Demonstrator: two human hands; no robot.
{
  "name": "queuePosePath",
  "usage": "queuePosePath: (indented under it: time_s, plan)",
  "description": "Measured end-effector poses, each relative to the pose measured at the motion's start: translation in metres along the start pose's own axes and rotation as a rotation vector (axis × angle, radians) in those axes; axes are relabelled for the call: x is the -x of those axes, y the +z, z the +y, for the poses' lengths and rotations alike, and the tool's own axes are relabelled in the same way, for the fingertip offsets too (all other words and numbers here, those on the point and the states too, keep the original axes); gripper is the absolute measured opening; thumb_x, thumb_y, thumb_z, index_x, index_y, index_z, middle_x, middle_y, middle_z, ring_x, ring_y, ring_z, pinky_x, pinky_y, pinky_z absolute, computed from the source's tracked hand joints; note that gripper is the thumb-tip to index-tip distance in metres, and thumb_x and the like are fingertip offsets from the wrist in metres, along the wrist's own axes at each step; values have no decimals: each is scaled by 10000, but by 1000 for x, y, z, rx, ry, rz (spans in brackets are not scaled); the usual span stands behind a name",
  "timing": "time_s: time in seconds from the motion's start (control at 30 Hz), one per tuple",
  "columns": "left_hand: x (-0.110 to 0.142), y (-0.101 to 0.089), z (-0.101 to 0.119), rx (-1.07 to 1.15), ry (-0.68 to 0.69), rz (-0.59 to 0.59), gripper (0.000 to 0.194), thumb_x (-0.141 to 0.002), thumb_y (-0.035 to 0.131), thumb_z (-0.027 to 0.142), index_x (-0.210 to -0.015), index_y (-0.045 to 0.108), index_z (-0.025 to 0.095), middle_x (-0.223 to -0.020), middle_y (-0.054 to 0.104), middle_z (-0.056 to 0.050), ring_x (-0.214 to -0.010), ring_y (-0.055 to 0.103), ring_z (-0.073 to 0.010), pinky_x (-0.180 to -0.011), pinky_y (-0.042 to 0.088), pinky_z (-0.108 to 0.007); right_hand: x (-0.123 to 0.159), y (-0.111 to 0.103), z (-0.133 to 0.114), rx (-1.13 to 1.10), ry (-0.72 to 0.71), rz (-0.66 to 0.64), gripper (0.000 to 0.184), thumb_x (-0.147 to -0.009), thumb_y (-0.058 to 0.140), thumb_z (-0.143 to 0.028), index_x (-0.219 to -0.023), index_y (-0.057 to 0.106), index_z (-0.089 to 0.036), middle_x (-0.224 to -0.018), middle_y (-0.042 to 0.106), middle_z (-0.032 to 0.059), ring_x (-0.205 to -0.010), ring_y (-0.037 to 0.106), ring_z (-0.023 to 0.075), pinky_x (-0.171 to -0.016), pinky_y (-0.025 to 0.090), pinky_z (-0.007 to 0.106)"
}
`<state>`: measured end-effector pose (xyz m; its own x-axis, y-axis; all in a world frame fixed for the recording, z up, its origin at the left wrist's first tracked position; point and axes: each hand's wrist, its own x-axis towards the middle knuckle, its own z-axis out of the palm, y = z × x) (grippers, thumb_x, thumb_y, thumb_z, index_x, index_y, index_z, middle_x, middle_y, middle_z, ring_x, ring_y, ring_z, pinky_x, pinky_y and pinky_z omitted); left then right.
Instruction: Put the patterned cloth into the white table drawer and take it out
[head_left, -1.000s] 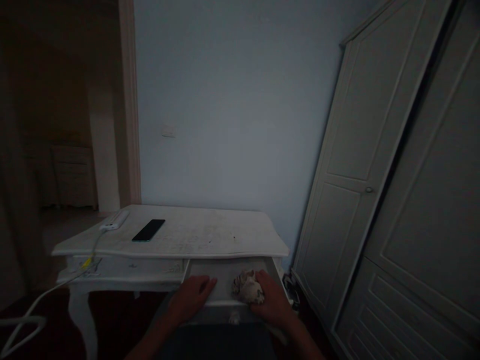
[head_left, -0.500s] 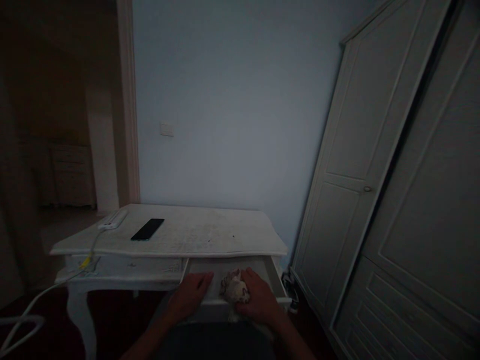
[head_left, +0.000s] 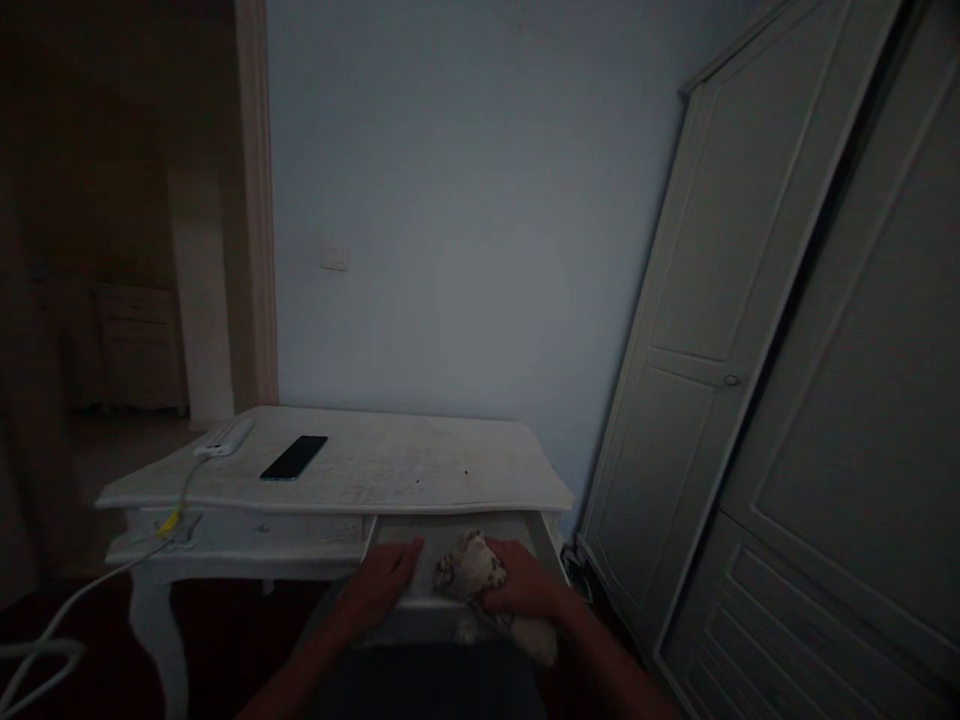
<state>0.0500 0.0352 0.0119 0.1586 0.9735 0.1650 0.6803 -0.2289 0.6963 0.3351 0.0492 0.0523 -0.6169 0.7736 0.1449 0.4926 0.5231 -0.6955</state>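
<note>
A patterned, light-coloured cloth [head_left: 474,566] is bunched up in my right hand [head_left: 523,580], whose fingers close around it. Its loose end hangs down below the hand, over the drawer's front. Both hands are at a pulled-out drawer [head_left: 431,524] of the white desk [head_left: 405,450]. The cloth lies over the inside of the drawer near its front edge. At the drawer's left front corner rests my left hand [head_left: 379,585], holding nothing I can see, with fingers extended forward over the edge. Some of its fingers are hidden.
On the desktop lie a black phone [head_left: 295,458] and a white power strip [head_left: 224,438], its cable [head_left: 97,577] hanging off the left side. A tall wardrobe [head_left: 690,330] stands at the right. Behind the desk is a wall with a switch [head_left: 334,258]; a doorway opens at left.
My right hand has shifted slightly with the cloth, and more of the cloth's loose end now shows below the hand. My left hand has moved a little to the left.
</note>
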Motion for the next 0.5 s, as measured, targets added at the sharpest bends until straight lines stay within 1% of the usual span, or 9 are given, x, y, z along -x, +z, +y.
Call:
queuePosePath:
  time_s: [0.1, 0.17, 0.2, 0.27, 0.33, 0.43, 0.5]
  plan:
    - [1, -1, 0, 8, 15, -4, 692, -999, 166, 745, -616, 473, 257, -619, 507, 12, -680, 545, -214, -722, 378, -342, 14, -21, 20, -83, 20, -26, 483, -614, 741, -282, -1088, 751, -187, -1034, 779, 14, -972, 693, 266, -845, 518, 321]
    - [1, -1, 0, 13, 15, -5, 683, -1001, 182, 741, -621, 479, 257, -625, 513, 10, -689, 550, -218, -728, 381, -346, 18, -26, 24, -113, 54, -24, 442, -616, 720, -277, -1046, 759, -182, -1000, 782, 12, -953, 701, 266, -833, 526, 323]
    - [1, 0, 0, 18, 15, -8, 683, -1001, 186, 743, -622, 479, 257, -625, 515, 9, -688, 549, -219, -719, 379, -346, 16, -25, 23, -92, 65, -12, 416, -619, 721, -279, -1022, 762, -185, -982, 784, 11, -940, 704, 265, -822, 526, 321]
    - [0, 1, -1, 44, 33, 6, 675, -1006, 195, 739, -652, 503, 253, -647, 548, 5, -697, 553, -219, -703, 381, -344, 7, -13, 14, 14, 63, 22, 399, -622, 755, -301, -1008, 766, -199, -968, 789, 12, -917, 708, 264, -816, 519, 317]
    - [-1, 3, -3, 94, 65, 62, 642, -1018, 227, 716, -745, 569, 246, -733, 626, -10, -748, 580, -225, -726, 412, -343, -10, 8, -1, 116, 24, 28, 447, -622, 809, -348, -1047, 764, -218, -988, 795, 15, -899, 714, 261, -810, 512, 311]
    - [-3, 5, -10, 189, 91, 167, 554, -1015, 319, 686, -911, 639, 245, -922, 719, -43, -887, 634, -247, -851, 473, -363, -40, 43, -27, 168, -45, -4, 524, -627, 853, -398, -1115, 750, -237, -1012, 799, 18, -868, 724, 257, -777, 511, 299]
    - [-4, 5, -16, 242, 95, 207, 532, -996, 361, 686, -975, 658, 244, -1018, 740, -68, -977, 654, -266, -938, 487, -387, -55, 59, -39, 180, -66, -17, 535, -633, 858, -398, -1133, 744, -248, -1019, 799, 15, -865, 726, 259, -769, 514, 300]
